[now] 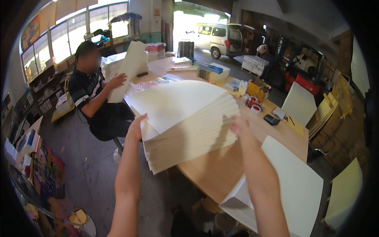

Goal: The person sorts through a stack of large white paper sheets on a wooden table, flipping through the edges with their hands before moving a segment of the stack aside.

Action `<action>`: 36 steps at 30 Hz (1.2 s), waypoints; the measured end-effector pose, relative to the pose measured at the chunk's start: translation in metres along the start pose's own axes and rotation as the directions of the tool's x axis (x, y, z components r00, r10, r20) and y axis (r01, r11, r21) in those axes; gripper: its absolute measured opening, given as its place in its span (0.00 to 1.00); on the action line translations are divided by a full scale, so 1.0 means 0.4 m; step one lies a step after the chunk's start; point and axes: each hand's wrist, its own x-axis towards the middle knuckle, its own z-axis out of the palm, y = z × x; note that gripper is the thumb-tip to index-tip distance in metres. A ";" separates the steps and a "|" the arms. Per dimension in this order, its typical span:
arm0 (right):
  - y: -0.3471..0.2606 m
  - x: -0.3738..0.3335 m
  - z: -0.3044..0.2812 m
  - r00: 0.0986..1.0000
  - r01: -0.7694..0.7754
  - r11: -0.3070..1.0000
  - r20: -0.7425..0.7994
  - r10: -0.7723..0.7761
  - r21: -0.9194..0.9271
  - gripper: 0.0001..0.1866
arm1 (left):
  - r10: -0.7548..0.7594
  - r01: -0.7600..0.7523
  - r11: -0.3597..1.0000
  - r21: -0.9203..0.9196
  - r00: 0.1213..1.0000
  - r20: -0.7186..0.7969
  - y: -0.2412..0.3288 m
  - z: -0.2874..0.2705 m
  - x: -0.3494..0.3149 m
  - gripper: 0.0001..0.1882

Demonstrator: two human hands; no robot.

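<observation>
A thick stack of large cream-white paper sheets (189, 136) is spread like a fan over the near side of the wooden table (213, 170). My left hand (137, 127) is closed on the stack's left end, thumb on top and the other fingers hidden. At the fan's right edge is my right hand (239, 127), its fingers bent and smeared by motion; whether they pinch any sheets cannot be made out. Under my right forearm, at the table's near right edge, lies another pile of white sheets (294, 181).
A seated person (92, 91) at left holds a similar sheet stack (128, 71). Tape rolls (256, 108), a calculator (271, 119) and boxes (215, 71) lie on the table's far side. Beyond are a red forklift (308, 81) and a van (217, 39). A standing fan (29, 189) is at lower left.
</observation>
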 end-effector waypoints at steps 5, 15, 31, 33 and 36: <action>-0.289 -0.666 -0.174 0.671 0.723 0.495 0.315 -0.672 -0.482 0.22 | 0.265 -0.251 0.960 -0.123 0.958 0.108 0.066 -0.152 -0.068 0.23; 0.269 -1.419 -1.201 0.331 0.330 0.829 -0.767 -0.550 -0.452 0.22 | 0.739 -0.741 0.652 0.159 0.668 0.087 -0.395 0.401 -0.649 0.12; 0.242 -1.547 -1.159 0.601 -0.036 0.763 -0.623 -0.500 -0.646 0.20 | -0.199 -0.935 0.351 0.050 -0.022 0.980 -0.889 1.128 -1.031 0.09; 0.190 -1.557 -1.155 0.646 -0.141 0.583 -0.521 -0.558 -0.800 0.23 | -0.161 -0.949 0.317 -0.001 -0.055 0.985 -0.897 1.126 -1.035 0.08; 0.128 -1.549 -1.161 0.683 -0.209 0.407 -0.431 -0.590 -0.889 0.23 | -0.101 -0.949 0.314 -0.038 -0.073 0.992 -0.897 1.128 -1.041 0.08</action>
